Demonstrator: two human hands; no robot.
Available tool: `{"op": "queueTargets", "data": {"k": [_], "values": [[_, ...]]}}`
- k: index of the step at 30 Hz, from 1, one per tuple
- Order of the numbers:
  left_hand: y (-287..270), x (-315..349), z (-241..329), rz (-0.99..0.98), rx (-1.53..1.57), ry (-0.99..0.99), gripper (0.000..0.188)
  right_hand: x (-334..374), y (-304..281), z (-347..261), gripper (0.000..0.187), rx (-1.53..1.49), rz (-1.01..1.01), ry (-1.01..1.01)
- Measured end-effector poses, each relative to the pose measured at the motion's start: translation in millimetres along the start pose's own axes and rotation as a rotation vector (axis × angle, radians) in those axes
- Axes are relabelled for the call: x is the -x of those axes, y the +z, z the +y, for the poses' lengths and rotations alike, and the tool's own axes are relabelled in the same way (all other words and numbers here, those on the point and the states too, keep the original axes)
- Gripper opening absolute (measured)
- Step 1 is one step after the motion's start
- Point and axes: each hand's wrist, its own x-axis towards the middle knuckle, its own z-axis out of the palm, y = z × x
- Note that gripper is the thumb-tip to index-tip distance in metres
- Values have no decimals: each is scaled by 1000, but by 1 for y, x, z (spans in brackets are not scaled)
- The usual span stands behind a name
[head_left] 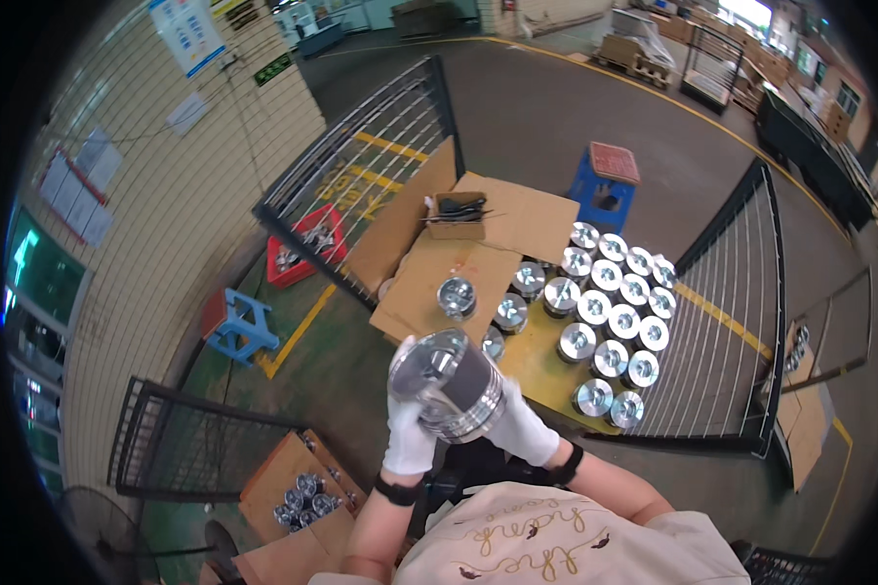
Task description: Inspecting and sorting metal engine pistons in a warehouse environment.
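Note:
Between my two white-gloved hands is a large metal piston (473, 382), tilted, with a shiny ring-grooved end and a dark patch on its side. My left hand (410, 419) is closed round its left side. My right hand (524, 426) grips it from the lower right, fingers partly hidden behind it. Just beyond, a single piston (457, 297) rests on a cardboard sheet (424, 278). Many more pistons (593, 308) stand in rows on a yellow board (532, 375) to the right, bright round tops up.
A small carton of dark tools (457, 226) sits on the cardboard. Black wire-mesh panels (741, 322) flank the work surface. Around it are blue stools (603, 185), a red crate of metal parts (307, 244) and a cardboard box (278, 473) with metal pieces.

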Motion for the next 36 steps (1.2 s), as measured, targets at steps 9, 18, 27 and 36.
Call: {"op": "queueTargets", "data": {"k": [9, 18, 27, 36], "values": [[25, 18, -23, -276, -1115, 425, 115, -31, -45, -5, 60, -1098, -227, 435], [-1, -35, -28, -486, -1556, 382, 39, -63, -68, 27, 52, -890, 98, 467], [-112, -212, -66, -548, -1363, -581, 26, -109, -129, 147, 31, -424, 354, 492], [-144, -422, -150, -710, -1599, -155, 33, -117, -171, 221, 12, -879, 880, 450]]}}
